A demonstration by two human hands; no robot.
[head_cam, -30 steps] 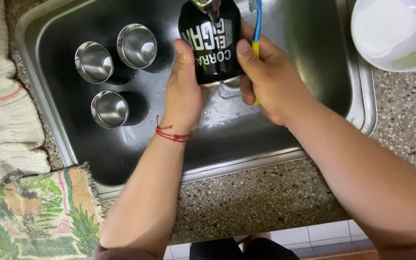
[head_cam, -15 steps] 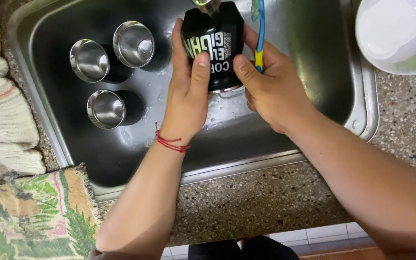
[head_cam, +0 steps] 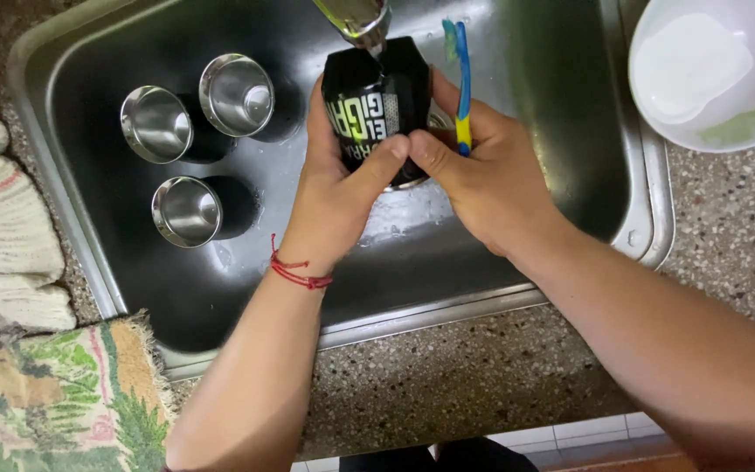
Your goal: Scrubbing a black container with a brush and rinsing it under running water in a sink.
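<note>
A person stands at a metal sink (head_cam: 570,131) and holds a black cup (head_cam: 376,100) in both hands. The cup has bright letters on its side. It sits right under the tap (head_cam: 356,19), over the middle of the sink, and a thin stream of water runs onto its top edge.

The left hand (head_cam: 338,188) wraps around the left side of the cup. Its fingers go round the far side, and its thumb lies across the front. A red string (head_cam: 299,271) is tied around that wrist. The right hand (head_cam: 482,179) grips the right side of the cup, and its thumb presses on the front, touching the left thumb. So the cup is squeezed between the two hands, a bit above them in the picture.

The right hand also pinches a blue and yellow brush (head_cam: 460,79) with its fingers. The brush stands upright just beside the cup, on its right.

Three shiny steel cups (head_cam: 190,131) stand upright in the left part of the sink, well apart from the hands. A white bowl (head_cam: 709,70) sits at the top right, past the sink rim. The table (head_cam: 482,376) around the sink is speckled stone. A folded towel (head_cam: 2,227) and a cloth with green leaves (head_cam: 54,393) lie on the left.
</note>
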